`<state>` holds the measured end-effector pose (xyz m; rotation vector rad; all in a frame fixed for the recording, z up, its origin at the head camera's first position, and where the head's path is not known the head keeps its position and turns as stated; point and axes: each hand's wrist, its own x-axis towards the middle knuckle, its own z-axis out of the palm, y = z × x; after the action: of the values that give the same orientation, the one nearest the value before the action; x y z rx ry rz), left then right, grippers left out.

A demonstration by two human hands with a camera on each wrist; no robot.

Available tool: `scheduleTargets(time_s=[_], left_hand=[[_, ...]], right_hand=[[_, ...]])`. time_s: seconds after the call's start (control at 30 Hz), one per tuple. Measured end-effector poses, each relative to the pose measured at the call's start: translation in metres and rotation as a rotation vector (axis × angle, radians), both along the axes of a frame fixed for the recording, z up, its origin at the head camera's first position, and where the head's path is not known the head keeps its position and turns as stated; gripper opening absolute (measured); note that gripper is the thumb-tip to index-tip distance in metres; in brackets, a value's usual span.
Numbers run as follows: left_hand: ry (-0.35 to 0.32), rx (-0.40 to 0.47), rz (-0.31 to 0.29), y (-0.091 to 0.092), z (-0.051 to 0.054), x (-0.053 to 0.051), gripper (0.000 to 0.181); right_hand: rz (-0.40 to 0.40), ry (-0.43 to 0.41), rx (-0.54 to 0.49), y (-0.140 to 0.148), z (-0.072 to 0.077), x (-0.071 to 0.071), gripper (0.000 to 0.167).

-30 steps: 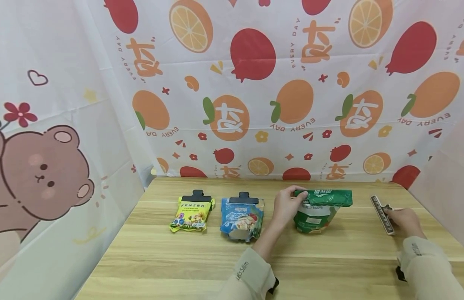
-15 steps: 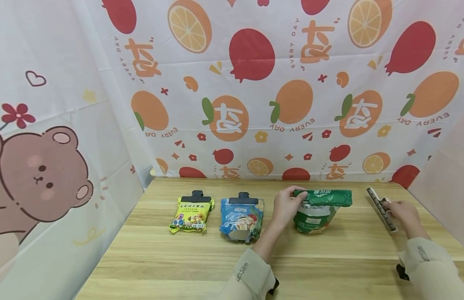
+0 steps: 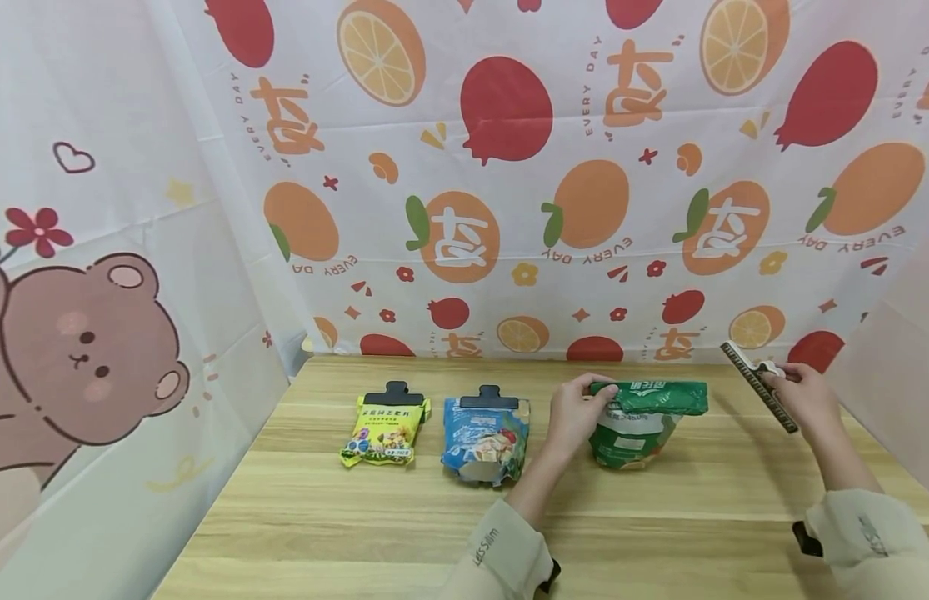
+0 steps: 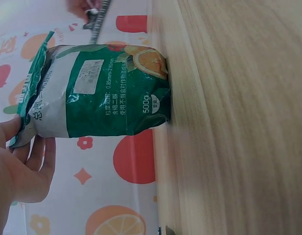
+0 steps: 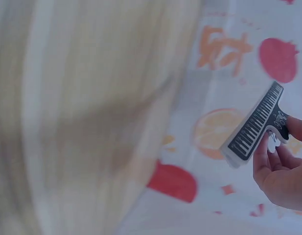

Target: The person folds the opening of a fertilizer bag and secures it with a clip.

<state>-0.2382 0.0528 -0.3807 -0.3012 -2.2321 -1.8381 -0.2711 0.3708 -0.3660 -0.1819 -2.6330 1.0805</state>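
Observation:
A green and white bag [image 3: 631, 437] marked 500g stands on the table with its green top folded over. My left hand [image 3: 576, 414] pinches the left end of that fold, thumb on the near side, as the left wrist view shows with the hand [image 4: 28, 166] at the bag's top [image 4: 31, 93]. To the right, my right hand [image 3: 809, 400] holds a long clip [image 3: 760, 387] in the air, apart from the bag. In the right wrist view the clip [image 5: 256, 122] has a black-and-white piano-key pattern, and thumb and fingers pinch its handle.
Left of the green bag lie a blue bag [image 3: 485, 442] and a yellow bag [image 3: 385, 433], each with a black clip across its top. The wooden table [image 3: 344, 525] ends at a fruit-printed cloth [image 3: 509, 250] behind. A bear-printed cloth [image 3: 97, 350] hangs on the left.
My right hand has lifted the clip off the table, upward and slightly left. My left hand and the green bag have stayed in place.

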Motion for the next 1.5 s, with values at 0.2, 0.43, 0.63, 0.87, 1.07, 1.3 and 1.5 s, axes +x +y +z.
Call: scheduleTargets(time_s=[0.2,0.43,0.63,0.87,1.07,1.3,1.5], left_hand=[[0.001,0.004,0.001,0.001,-0.002,0.000,0.010],[0.003,0.015,-0.010,0.000,-0.002,0.000,0.010],[0.003,0.023,-0.011,0.000,-0.002,0.000,0.011],[-0.018,0.035,-0.028,0.000,-0.003,-0.001,0.012],[-0.032,0.059,-0.051,-0.002,-0.006,-0.003,0.013],[-0.042,0.074,-0.067,-0.003,-0.007,-0.003,0.015],[-0.035,0.094,-0.089,-0.004,-0.007,-0.003,0.018]], right_hand=[[0.074,0.092,-0.052,-0.021,0.021,0.009,0.049],[0.148,0.108,0.035,-0.048,0.045,0.027,0.052],[0.242,0.173,0.085,-0.068,0.058,0.037,0.047],[0.426,0.301,0.192,-0.089,0.065,0.046,0.035],[0.527,0.370,0.280,-0.105,0.068,0.048,0.034],[0.578,0.395,0.367,-0.114,0.067,0.048,0.031],[0.582,0.479,0.437,-0.117,0.063,0.045,0.033]])
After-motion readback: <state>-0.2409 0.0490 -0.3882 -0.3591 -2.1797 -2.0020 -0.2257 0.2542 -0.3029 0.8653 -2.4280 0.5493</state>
